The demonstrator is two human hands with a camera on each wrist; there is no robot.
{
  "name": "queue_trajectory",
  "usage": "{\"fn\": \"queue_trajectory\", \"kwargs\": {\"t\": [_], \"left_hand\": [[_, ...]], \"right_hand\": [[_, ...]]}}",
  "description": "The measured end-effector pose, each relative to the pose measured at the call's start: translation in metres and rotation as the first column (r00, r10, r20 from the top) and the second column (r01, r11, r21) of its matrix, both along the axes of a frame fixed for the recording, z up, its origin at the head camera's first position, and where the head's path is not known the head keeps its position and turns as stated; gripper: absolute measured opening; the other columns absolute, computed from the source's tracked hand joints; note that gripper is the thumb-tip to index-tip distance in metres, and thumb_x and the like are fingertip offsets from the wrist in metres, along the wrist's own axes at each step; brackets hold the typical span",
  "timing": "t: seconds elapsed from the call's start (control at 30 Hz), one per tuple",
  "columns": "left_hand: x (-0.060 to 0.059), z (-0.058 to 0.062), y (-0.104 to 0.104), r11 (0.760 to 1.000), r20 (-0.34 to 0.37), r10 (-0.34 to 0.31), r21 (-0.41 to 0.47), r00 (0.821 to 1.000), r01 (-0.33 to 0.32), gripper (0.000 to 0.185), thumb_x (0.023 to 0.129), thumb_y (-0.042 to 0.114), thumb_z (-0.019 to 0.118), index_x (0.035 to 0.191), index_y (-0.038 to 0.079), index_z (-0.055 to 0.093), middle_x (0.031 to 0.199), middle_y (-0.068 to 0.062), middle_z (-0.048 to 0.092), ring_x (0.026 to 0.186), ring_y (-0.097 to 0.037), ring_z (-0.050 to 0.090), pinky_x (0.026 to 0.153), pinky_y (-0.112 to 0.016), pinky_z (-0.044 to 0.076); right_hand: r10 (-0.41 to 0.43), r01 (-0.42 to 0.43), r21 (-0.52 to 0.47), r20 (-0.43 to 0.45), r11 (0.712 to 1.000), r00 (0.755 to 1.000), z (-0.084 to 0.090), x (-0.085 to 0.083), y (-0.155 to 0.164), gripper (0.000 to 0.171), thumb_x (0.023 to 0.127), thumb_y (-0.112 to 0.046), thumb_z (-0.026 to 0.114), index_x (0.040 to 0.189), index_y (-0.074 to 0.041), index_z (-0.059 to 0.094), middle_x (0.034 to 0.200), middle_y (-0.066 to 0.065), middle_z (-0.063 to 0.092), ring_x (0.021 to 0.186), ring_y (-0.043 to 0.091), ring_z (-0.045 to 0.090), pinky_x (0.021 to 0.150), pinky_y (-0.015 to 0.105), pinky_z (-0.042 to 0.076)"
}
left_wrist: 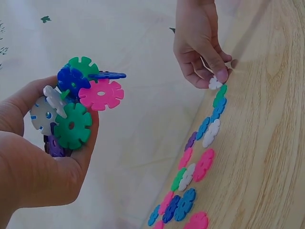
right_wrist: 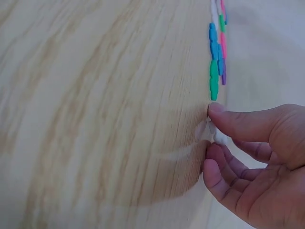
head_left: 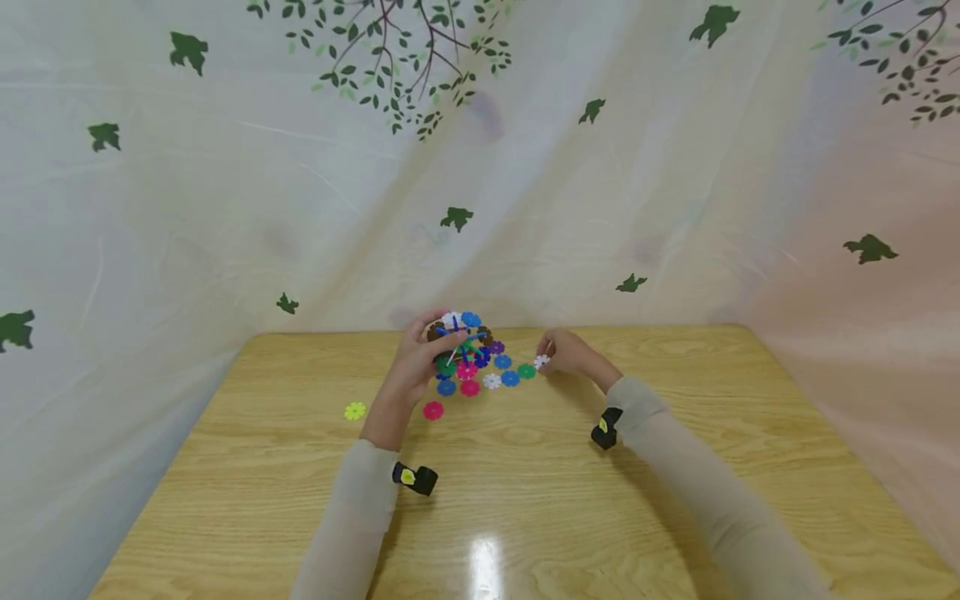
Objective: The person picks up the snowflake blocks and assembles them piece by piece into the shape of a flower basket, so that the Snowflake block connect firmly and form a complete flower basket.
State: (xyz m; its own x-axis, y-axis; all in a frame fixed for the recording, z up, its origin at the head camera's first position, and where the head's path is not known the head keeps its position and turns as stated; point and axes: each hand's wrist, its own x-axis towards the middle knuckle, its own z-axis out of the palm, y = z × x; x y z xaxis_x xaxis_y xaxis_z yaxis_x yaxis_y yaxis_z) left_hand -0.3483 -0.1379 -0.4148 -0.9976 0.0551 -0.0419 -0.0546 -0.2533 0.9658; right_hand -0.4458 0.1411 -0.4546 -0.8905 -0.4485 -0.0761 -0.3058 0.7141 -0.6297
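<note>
The left hand [head_left: 408,367] curls round a cluster [left_wrist: 78,115], likely to steady it, while the right hand [left_wrist: 199,50] pinches a white disc [left_wrist: 215,83].

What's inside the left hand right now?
The left hand holds a cluster of joined flower discs; pink, green, blue, white and purple ones show in the left wrist view. The side turned into the grip is covered, so the full count can't be told.

Pale leaf-printed cloth [head_left: 517,183] behind a wooden table [head_left: 540,475]
</note>
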Motion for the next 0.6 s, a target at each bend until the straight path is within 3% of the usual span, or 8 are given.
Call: {"fn": "queue_trajectory", "kwargs": {"t": [0.17,0.3,0.47,0.6], "left_hand": [[0.001,-0.001,0.001,1.000,-0.004,-0.002,-0.013,1.000,0.002,0.065,0.096,0.012,0.070,0.153,0.013,0.040,0.118,-0.004,0.062,0.089,-0.009,0.067,0.076,-0.023,0.057],[0.000,-0.002,0.004,1.000,-0.010,-0.002,-0.018,1.000,0.002,0.061,0.096,0.011,0.071,0.150,0.014,0.044,0.114,-0.002,0.063,0.087,-0.009,0.067,0.075,-0.023,0.057],[-0.001,-0.003,0.005,1.000,-0.011,0.000,-0.019,1.000,0.000,0.055,0.094,0.009,0.072,0.144,0.013,0.048,0.100,0.003,0.067,0.079,-0.008,0.068,0.068,-0.022,0.057],[-0.001,-0.003,0.006,1.000,-0.006,-0.003,-0.031,1.000,0.003,0.054,0.093,0.009,0.073,0.141,0.013,0.049,0.099,0.001,0.069,0.077,-0.009,0.070,0.066,-0.023,0.058]], "right_hand": [[-0.003,0.004,-0.089,0.012,0.996,1.000,-0.002,0.001,-0.001,0.019,0.086,0.004,0.075,0.102,0.003,0.067,0.098,0.015,0.066,0.086,0.021,0.059,0.069,0.025,0.049],[-0.003,-0.005,-0.245,-0.032,0.969,0.999,0.005,0.005,-0.008,0.017,0.089,0.006,0.069,0.106,0.007,0.069,0.091,0.018,0.068,0.079,0.017,0.060,0.063,0.025,0.052],[-0.024,-0.002,-0.460,-0.051,0.888,0.998,0.030,0.018,-0.025,0.025,0.095,0.001,0.067,0.118,0.010,0.065,0.100,0.026,0.071,0.080,0.023,0.066,0.068,0.032,0.058],[-0.036,-0.006,-0.573,-0.062,0.819,0.997,0.050,0.030,-0.039,0.029,0.096,-0.005,0.069,0.121,0.009,0.065,0.100,0.021,0.071,0.083,0.023,0.068,0.071,0.029,0.059]]}}
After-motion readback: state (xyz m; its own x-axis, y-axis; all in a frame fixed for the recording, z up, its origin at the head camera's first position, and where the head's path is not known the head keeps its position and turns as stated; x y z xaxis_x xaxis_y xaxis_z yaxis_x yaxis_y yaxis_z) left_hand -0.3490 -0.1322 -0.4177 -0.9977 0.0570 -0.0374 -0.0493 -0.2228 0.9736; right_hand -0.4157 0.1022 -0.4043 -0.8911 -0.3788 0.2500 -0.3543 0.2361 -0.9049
